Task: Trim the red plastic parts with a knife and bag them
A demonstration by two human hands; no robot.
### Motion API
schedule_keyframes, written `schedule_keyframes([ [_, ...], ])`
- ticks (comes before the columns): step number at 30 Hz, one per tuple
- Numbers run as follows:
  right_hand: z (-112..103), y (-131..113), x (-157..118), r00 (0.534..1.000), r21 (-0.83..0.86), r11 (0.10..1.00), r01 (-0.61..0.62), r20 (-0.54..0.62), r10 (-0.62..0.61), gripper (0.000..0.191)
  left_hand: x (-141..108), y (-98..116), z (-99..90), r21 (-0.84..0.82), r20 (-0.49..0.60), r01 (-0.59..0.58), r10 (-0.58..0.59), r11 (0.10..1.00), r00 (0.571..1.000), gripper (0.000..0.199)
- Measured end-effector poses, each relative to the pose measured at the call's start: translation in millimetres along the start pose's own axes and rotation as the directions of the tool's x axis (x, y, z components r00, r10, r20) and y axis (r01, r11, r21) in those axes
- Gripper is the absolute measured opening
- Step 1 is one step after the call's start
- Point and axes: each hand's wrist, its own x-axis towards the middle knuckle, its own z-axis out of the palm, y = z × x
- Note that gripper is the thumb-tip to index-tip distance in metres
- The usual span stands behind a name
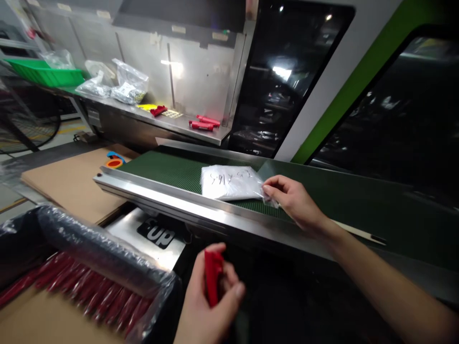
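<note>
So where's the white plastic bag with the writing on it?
The white plastic bag lies on the green conveyor belt in the middle of the head view, its right edge pinched by the right hand.

We see a small red plastic piece [213, 277], narrow and flat-sided, standing roughly upright in our left hand [208, 306], low in the view and just in front of the conveyor's metal rail, its lower end hidden in the palm while the fingers [234, 291] wrap its right side. Further out, a white plastic bag [231, 182] with dark handwriting across its top lies flat on the green conveyor belt [168, 168], close to the rail. Our right hand [292, 198] pinches its clear right edge between thumb and fingertips.
</note>
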Motion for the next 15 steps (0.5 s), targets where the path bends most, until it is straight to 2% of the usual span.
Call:
schedule_keyframes([
  [2,15,-14,-37,1.0,0.052,0.999,-0.01,0.018,0.009,0.018,13,4,10.5,-0.256,-0.031,0.114,-0.126,0.96,0.992,0.059],
  [5,40,-23,-89,0.998,0.108,0.992,-0.063,0.035,0.059,0.016,18,3,23.5,-0.39,-0.02,0.192,-0.217,0.901,0.976,0.061],
  [8,60,-19,-129,0.998,0.085,0.994,-0.064,0.007,0.063,0.011,6,-8,27.5,-0.384,-0.026,0.273,-0.305,0.882,0.952,0.054],
  [12,73,-5,-160,0.996,0.055,0.996,-0.073,-0.054,0.076,0.007,-12,-23,22.7,-0.332,-0.039,0.332,-0.364,0.883,0.93,0.048],
  [13,74,-2,-165,0.995,0.082,0.992,-0.093,-0.037,0.097,0.009,-14,-26,20.9,-0.321,-0.046,0.335,-0.367,0.886,0.929,0.048],
  [15,72,1,-173,0.985,0.166,0.975,-0.149,0.107,0.133,0.015,-17,-29,17.2,-0.291,-0.042,0.345,-0.372,0.892,0.927,0.048],
])
